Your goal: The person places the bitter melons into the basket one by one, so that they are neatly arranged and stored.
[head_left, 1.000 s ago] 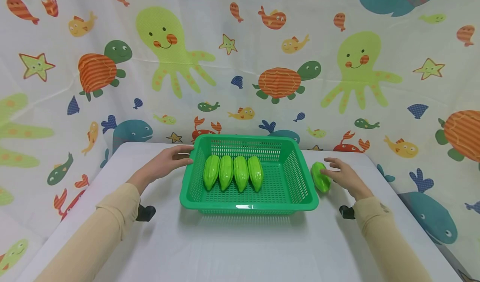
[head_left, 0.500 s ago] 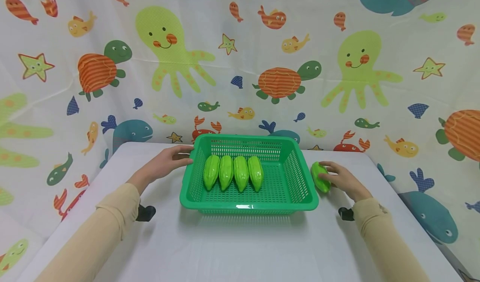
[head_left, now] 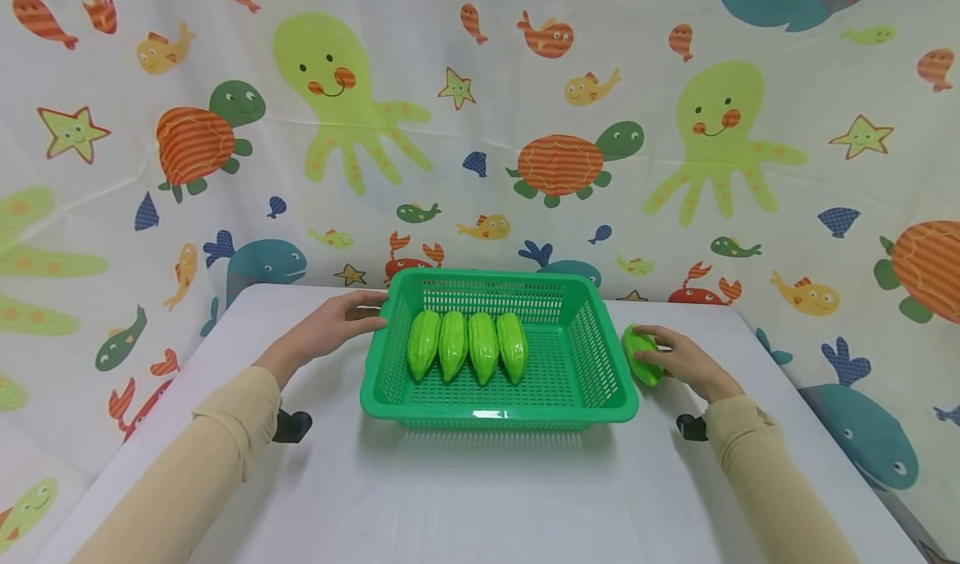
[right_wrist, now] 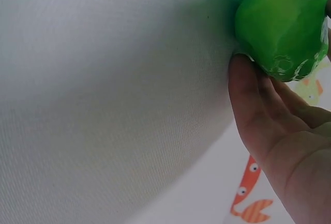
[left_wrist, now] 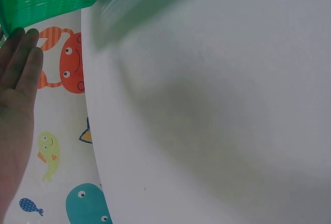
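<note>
A green plastic basket [head_left: 495, 414] stands mid-table. Inside its left half several shiny green ridged fruits [head_left: 482, 349], resembling star fruit, lie side by side in a row. One more green ridged fruit [head_left: 639, 356] is on the white table just outside the basket's right side. My right hand [head_left: 693, 366] grips that fruit between thumb and fingers. Seen from the right wrist, the fruit [right_wrist: 284, 25] fills the upper right with fingers curved beside it. My left hand [head_left: 322, 328] has its fingertips right at the basket's left rim, fingers loosely extended and holding nothing.
The white tabletop [head_left: 480, 497] runs in front of the basket and out to both sides. A white curtain [head_left: 420, 72] printed with sea animals hangs behind it. The basket's right half shows its bare slotted floor [head_left: 551, 364].
My right hand has moved slightly left and closed its fingers and thumb onto the loose fruit. My left hand and the basket have stayed in place.
</note>
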A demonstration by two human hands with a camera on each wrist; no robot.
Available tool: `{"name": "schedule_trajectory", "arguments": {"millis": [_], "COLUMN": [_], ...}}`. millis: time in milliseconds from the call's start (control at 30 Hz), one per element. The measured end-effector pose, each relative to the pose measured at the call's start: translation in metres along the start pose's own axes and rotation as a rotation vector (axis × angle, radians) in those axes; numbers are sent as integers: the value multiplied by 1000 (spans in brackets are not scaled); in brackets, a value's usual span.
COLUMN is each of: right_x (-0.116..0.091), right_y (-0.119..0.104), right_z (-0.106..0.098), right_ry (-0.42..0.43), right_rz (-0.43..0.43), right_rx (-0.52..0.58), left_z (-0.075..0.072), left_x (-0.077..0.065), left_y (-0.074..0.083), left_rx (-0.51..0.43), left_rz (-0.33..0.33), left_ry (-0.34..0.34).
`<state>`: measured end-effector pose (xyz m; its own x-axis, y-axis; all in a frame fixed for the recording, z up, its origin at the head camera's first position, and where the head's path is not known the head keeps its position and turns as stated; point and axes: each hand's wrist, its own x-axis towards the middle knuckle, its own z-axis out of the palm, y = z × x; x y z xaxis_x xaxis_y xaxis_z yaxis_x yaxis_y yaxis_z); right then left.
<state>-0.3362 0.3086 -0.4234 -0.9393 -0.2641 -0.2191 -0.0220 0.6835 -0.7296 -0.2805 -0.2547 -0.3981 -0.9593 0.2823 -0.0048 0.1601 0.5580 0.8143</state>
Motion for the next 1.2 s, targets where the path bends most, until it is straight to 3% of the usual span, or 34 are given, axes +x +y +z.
{"name": "schedule_trajectory", "arguments": {"millis": [333, 667, 933, 1200], "right_x": [-1, -4, -6, -11], "right_y": [1, -5, -22, -47], "right_z": [-1, -9, -23, -35], "right_ry": [-21, 19, 75, 111], "right_rz": [-33, -23, -52, -118], "right_rx": [-9, -14, -59, -27], "left_z": [0, 0, -1, -1], "left_x": [-2, -1, -1, 0], "left_y": [1, 1, 2, 1], "left_rx": [7, 13, 15, 8], "left_rz": [-6, -6, -2, -1], "left_ry": [-6, -6, -5, -8]}}
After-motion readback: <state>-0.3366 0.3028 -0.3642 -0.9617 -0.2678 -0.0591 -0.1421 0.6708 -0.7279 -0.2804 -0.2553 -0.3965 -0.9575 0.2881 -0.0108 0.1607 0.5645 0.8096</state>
